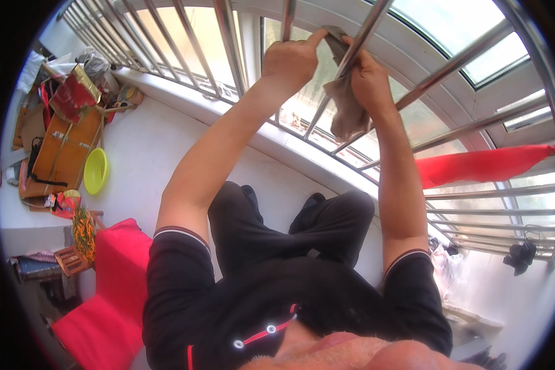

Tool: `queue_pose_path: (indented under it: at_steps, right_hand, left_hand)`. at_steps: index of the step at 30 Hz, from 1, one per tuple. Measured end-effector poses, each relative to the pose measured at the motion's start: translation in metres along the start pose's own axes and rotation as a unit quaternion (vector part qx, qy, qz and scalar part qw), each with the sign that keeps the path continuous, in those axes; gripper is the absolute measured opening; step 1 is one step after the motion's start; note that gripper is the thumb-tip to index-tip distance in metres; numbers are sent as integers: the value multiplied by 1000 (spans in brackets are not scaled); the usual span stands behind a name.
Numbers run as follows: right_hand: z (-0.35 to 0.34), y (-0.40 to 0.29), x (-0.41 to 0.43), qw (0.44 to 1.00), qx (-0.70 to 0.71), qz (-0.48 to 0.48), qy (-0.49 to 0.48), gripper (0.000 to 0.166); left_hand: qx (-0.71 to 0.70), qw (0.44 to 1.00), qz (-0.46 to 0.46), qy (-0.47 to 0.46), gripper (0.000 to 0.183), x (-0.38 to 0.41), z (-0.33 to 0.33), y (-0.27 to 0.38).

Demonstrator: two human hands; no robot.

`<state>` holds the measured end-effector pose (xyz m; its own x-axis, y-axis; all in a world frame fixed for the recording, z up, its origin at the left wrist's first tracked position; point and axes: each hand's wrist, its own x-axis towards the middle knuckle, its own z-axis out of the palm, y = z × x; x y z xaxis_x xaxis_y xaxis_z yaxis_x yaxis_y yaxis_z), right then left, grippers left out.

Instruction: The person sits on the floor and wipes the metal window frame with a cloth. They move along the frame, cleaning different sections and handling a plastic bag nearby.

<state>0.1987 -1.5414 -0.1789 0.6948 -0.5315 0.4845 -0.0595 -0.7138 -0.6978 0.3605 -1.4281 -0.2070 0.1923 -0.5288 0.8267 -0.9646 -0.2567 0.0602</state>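
A grey-brown cloth (349, 108) hangs at the metal window bars, partly hidden behind one slanting bar (358, 41). My left hand (291, 59) has its fingers curled, and its index finger and hidden thumb hold the cloth's upper end. On the other side of that bar, my right hand (372, 83) grips the cloth, whose loose part drapes below the fingers. Both arms reach up and forward past my bent knees. Behind the bars stands a white-framed window (300, 88).
A white ledge (240, 127) runs under the bars. Red fabric (485, 164) is tied across bars at right. At left are a yellow-green basin (96, 171), a wooden board (64, 143), a red-covered chair (120, 259) and piled items. Black items (520, 256) hang at far right.
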Motion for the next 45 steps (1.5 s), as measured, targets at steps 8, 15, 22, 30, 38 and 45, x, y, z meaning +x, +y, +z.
queue_pose_path:
  at_steps: [8,15,22,30,38,45]
  right_hand:
    - [-7,3,-7,997,-68,24,-24,46]
    - [-17,-27,-41,985,-108,137,-16,78]
    - [0,-37,-45,984,-117,91,97,50]
    - [13,12,-8,999,-22,34,-4,53]
    - [14,29,-23,996,72,44,22,55]
    - [5,29,-40,997,-51,-18,53,59]
  left_hand:
    - [-66,983,-133,-106,56,-5,-1,32]
    - [-106,993,42,-43,51,-4,11,36]
    - [-63,993,85,-59,63,3,8,20]
    - [18,997,-1,-81,63,-11,4,-6]
    - [-31,985,-122,-117,57,-8,-1,4]
    - [-25,983,-137,-121,56,-8,3,16]
